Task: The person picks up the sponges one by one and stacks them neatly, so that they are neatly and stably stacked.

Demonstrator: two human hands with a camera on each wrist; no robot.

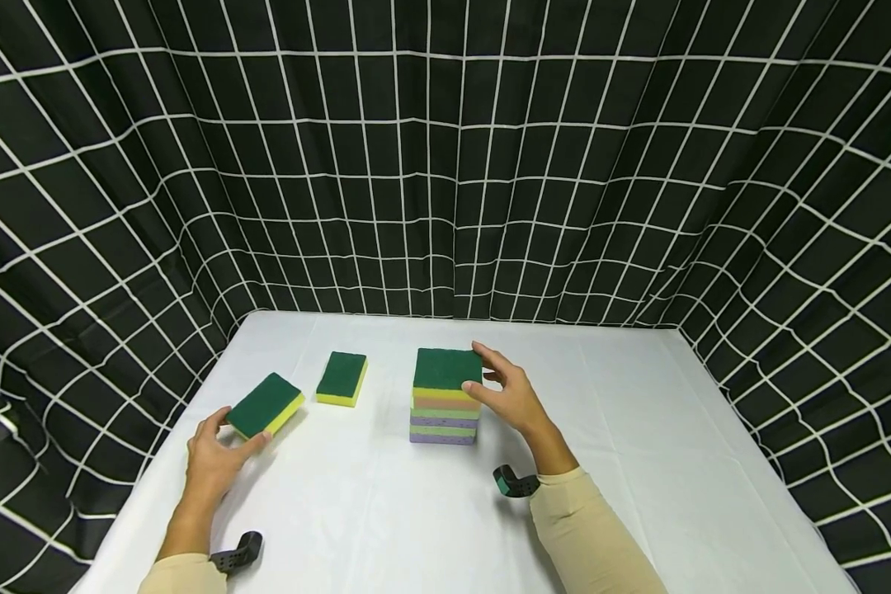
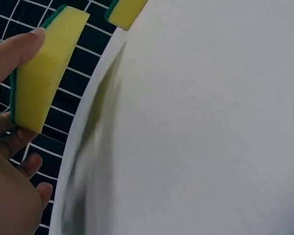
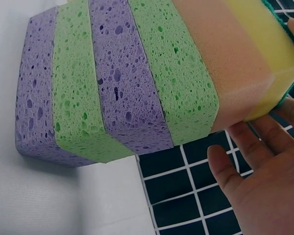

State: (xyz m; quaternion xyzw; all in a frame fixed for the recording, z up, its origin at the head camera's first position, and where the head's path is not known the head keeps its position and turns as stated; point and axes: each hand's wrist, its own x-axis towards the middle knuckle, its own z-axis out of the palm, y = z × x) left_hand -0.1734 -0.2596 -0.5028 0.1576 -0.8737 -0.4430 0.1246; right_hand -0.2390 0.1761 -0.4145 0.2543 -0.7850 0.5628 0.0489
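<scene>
My left hand [image 1: 211, 462] pinches a scrub sponge [image 1: 266, 404], yellow with a dark green scouring face on top. It is tilted and raised over the table's left side; in the left wrist view, the thumb lies on the yellow sponge [image 2: 51, 68] near its green edge. A stack of sponges [image 1: 444, 425] stands near the middle: purple and light green porous layers low down, then a peach one. On top lies another green-and-yellow scrub sponge [image 1: 449, 369]. My right hand [image 1: 516, 402] grips that top sponge at its right side, thumb at the near corner and fingers at the far one.
Another green-and-yellow scrub sponge [image 1: 343, 375] lies flat on the white table [image 1: 386, 511], between the left hand and the stack. Black curtains [image 1: 445, 165] with a white grid rise behind the table and along both sides.
</scene>
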